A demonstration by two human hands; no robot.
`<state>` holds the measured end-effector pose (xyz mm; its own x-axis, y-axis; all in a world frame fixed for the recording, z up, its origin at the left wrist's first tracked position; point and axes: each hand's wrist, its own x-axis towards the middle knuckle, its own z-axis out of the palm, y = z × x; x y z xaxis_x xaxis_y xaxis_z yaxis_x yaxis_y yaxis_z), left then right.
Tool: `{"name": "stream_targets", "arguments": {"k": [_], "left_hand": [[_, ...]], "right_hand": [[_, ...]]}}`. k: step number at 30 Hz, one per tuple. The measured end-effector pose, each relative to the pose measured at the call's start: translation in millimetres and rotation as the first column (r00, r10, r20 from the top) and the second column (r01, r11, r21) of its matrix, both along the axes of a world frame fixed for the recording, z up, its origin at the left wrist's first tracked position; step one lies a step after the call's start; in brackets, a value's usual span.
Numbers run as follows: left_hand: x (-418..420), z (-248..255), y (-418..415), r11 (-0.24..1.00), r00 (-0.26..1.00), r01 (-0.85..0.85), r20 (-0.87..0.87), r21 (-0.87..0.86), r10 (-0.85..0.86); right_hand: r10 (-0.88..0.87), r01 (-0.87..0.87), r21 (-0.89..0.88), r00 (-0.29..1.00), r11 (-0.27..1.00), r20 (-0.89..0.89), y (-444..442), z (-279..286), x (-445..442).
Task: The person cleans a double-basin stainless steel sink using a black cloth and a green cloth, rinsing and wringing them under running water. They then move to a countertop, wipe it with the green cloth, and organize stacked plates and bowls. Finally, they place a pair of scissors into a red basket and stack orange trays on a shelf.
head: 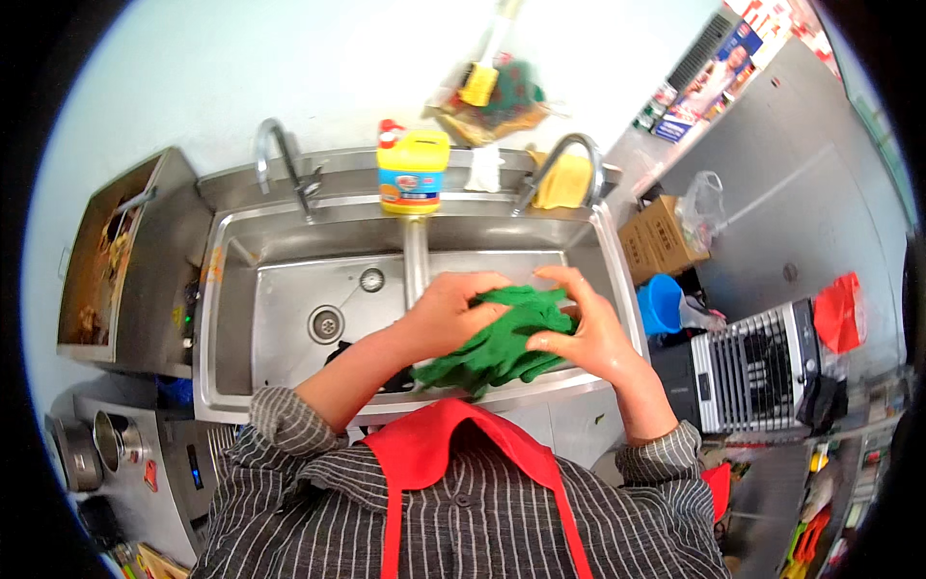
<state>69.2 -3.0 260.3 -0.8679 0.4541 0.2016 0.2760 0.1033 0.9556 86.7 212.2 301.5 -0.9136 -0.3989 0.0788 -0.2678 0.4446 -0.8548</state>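
Observation:
A crumpled green cloth [506, 340] is bunched between my two hands over the right basin [499, 262] of a stainless steel double sink. My left hand [459, 307] grips its upper left side, thumb pressed on top. On the other side, my right hand [587, 326] has its thumb against the cloth and its fingers curved around the far edge. The cloth's lower folds hang near the sink's front rim [506, 396]. Dark fabric [396, 382] in the left basin [289, 297] is partly hidden by my left forearm.
A yellow detergent jug [412, 174] stands behind the divider [417, 253]. Faucets rise at the left [286, 163] and right [561, 170]. A yellow cloth [563, 181] hangs behind the right faucet. Rightward are a cardboard box [662, 239], a blue bucket [658, 304] and an air cooler [749, 369].

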Motion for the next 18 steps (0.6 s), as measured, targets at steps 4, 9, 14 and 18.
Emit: {"name": "stream_targets", "arguments": {"k": [4, 9, 14, 18], "left_hand": [[-21.2, 12.1, 49.2, 0.998, 0.998, 0.005, 0.064, 0.059, -0.009], [-87.8, -7.3, 109.8, 0.979, 0.956, -0.139, -0.277, -0.15, 0.094], [-123.4, -1.3, 184.1, 0.989, 0.865, -0.145, -0.49, -0.041, 0.107], [-121.8, -51.4, 233.4, 0.995, 0.848, -0.075, -0.521, 0.072, 0.102]], "right_hand": [[0.015, -0.051, 0.268, 0.991, 0.962, 0.136, 101.2, -56.2, -3.5], [-0.404, 0.408, 0.04, 0.911, 0.912, -0.087, 213.8, -76.9, -49.6], [-0.41, 0.533, 0.07, 0.723, 0.843, -0.557, 269.3, -22.1, -72.3], [-0.357, 0.602, 0.186, 0.664, 0.777, -0.657, 307.9, -48.5, -67.2]]}}
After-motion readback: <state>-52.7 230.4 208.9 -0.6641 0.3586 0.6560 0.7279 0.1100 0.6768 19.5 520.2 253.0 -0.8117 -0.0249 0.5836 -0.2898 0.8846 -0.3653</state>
